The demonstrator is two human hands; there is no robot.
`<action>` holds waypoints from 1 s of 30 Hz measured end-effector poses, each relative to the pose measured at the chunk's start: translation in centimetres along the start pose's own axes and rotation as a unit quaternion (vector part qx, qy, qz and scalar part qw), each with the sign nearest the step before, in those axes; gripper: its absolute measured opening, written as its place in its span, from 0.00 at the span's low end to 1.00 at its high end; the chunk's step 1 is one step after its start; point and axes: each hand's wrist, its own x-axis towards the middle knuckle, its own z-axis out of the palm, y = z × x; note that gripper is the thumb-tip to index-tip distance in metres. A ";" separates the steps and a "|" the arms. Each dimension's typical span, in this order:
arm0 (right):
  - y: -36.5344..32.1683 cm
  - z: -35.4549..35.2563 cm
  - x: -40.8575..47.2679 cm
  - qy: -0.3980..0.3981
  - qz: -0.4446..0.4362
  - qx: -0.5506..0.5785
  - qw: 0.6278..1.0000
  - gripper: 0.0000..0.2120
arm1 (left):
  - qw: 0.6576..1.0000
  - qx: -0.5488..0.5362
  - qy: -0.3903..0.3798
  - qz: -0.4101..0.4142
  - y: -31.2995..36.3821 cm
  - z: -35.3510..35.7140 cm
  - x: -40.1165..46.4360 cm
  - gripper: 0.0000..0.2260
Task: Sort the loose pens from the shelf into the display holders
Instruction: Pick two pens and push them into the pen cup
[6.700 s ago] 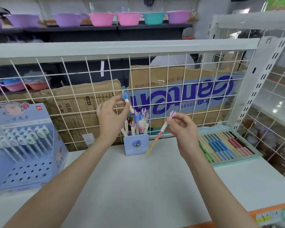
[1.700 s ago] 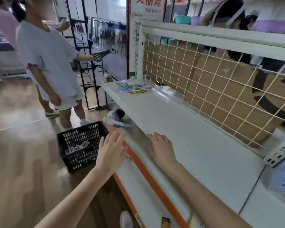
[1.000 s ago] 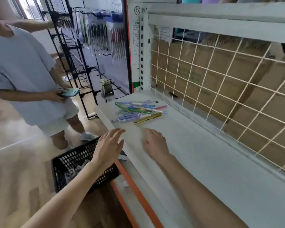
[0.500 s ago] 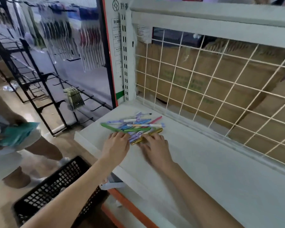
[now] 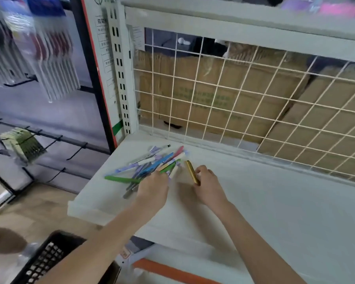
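Several loose pens (image 5: pixel 152 167) lie in a crossed heap near the left end of the white shelf (image 5: pixel 275 201), close to the wire grid back (image 5: pixel 244 99). I see blue, pink, white and lilac barrels; a green pen (image 5: pixel 121 178) sticks out to the left of the heap, flat on the shelf. A gold pen (image 5: pixel 191 171) lies just right of the heap, apart from the rest.

My left hand (image 5: pixel 153 186) sits on the near edge of the heap, fingers curled down onto the pens; whether it actually grips one I cannot tell, the fingertips are hidden by the hand's back. My right hand (image 5: pixel 208 186) has its fingers curled against the gold pen's near end, thumb side touching it; looks like a pinch.

Behind the grid stand brown cardboard boxes (image 5: pixel 223 95). A slotted white upright (image 5: pixel 119 78) closes the shelf's left end. Down left, a black plastic basket (image 5: pixel 49 261) sits on the wooden floor (image 5: pixel 29 212). Farther left, blurred packets hang on black hooks (image 5: pixel 55 58).
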 end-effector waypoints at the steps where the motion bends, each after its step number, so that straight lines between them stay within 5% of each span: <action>1: 0.1 -0.4 -0.2 -0.009 0.018 -0.002 1.000 0.17 | 0.999 -0.048 -0.016 0.002 -0.2 -0.3 0.2 0.11; 5: 1.5 -1.5 -2.0 -0.002 0.083 0.173 0.981 0.12 | 0.955 -0.285 -0.078 0.020 -0.9 -1.1 0.5 0.10; 9: 2.9 -3.0 -4.0 0.006 0.113 0.422 0.899 0.12 | 0.825 -0.548 -0.133 0.029 -0.1 -1.9 -0.1 0.04; 17: 6.4 -6.0 -9.4 0.084 0.067 0.601 0.792 0.15 | 0.717 -0.675 -0.132 0.112 5.4 -1.4 -0.9 0.16; 30: 14.3 -11.2 -17.8 0.211 0.030 0.653 0.727 0.23 | 0.700 -0.661 -0.184 0.200 18.5 -2.2 -3.7 0.21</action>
